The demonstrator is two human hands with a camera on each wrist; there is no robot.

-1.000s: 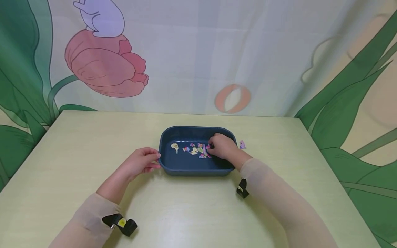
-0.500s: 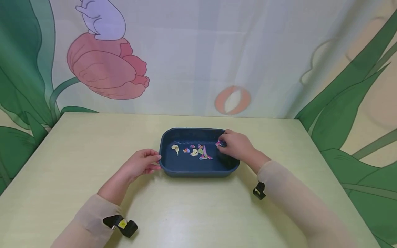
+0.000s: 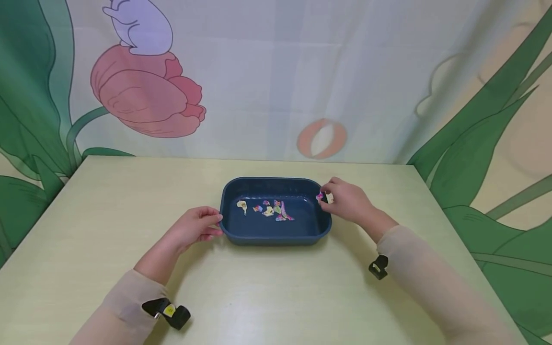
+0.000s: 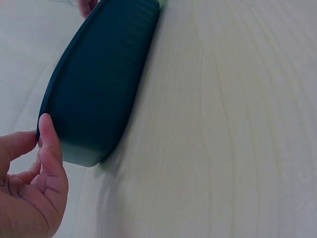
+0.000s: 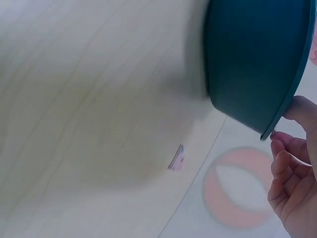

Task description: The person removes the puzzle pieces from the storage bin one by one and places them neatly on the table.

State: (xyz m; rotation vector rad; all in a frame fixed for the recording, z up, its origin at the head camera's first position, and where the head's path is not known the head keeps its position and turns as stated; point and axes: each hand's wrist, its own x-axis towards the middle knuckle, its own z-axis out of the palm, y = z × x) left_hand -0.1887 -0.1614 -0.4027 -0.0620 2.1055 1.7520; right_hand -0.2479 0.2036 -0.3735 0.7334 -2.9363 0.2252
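A dark blue rectangular tray (image 3: 276,238) stands on the table, with several small colourful paper cutouts, perhaps stickers, flat on its floor; one pale cutout (image 3: 242,206) lies apart at the left, and a pink one (image 3: 284,214) is near the middle. My left hand (image 3: 198,225) pinches the tray's left rim between thumb and finger. At the right end of the rim, my right hand (image 3: 347,200) pinches a small pink cutout (image 3: 319,197). In the right wrist view another small purple cutout (image 5: 177,157) lies on the table outside the tray; the right hand mostly hides it in the head view.
The pale wooden table (image 3: 258,297) surrounds the tray. Behind it hangs a curtain (image 3: 241,96) printed with flowers and leaves. A small black camera (image 3: 172,314) is strapped to the left wrist, another black camera (image 3: 378,267) to the right.
My right hand has lifted the pink cutout from the tray's cluster and carried it right to the right rim. My left hand has stayed on the left rim.
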